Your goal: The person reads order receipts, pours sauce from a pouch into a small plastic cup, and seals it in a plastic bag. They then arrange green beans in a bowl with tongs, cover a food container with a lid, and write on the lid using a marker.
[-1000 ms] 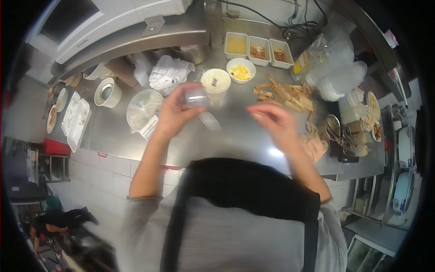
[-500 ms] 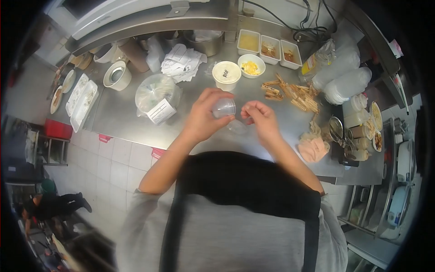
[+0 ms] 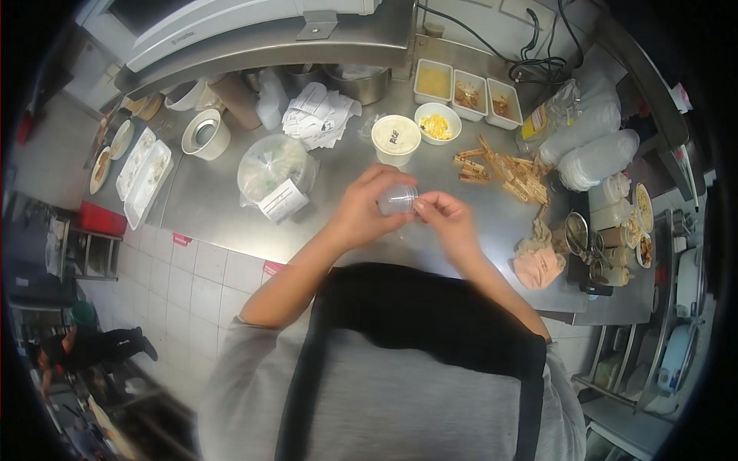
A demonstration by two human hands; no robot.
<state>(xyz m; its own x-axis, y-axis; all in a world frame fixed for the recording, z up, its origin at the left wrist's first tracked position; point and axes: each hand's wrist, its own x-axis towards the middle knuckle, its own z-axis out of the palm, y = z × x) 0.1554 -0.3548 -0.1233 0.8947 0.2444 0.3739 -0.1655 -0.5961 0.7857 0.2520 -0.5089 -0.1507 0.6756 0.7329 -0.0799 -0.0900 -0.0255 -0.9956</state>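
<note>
Small clear plastic cups point(image 3: 396, 200), seemingly nested, lie sideways in my left hand point(image 3: 361, 209), its fingers and thumb curled round their sides. The thumb and fingertips of my right hand point(image 3: 451, 224) are pinched at the cups' rim. Just beyond my hands is a tub point(image 3: 396, 138) with a white lid marked in black. A white bowl point(image 3: 439, 137) with yellow and white food stands to its right. Several wooden clothespins point(image 3: 511, 175) are piled past my right hand. On the left sits a tied clear bag point(image 3: 270, 165) with a paper slip point(image 3: 283, 201) against it.
Crumpled receipts point(image 3: 321, 115) lie at the back beneath a metal shelf point(image 3: 269, 58). Three white food containers point(image 3: 503, 117) stand at the back. Stacked clear cups point(image 3: 598, 159), bottles and a cloth point(image 3: 538, 265) are at right; an open foam box point(image 3: 147, 180) is at left. A person point(image 3: 92, 348) is at far left.
My right hand has closed the gap to the cups and now touches their rim. The camera view has shifted slightly, so the counter's things appear a little further right.
</note>
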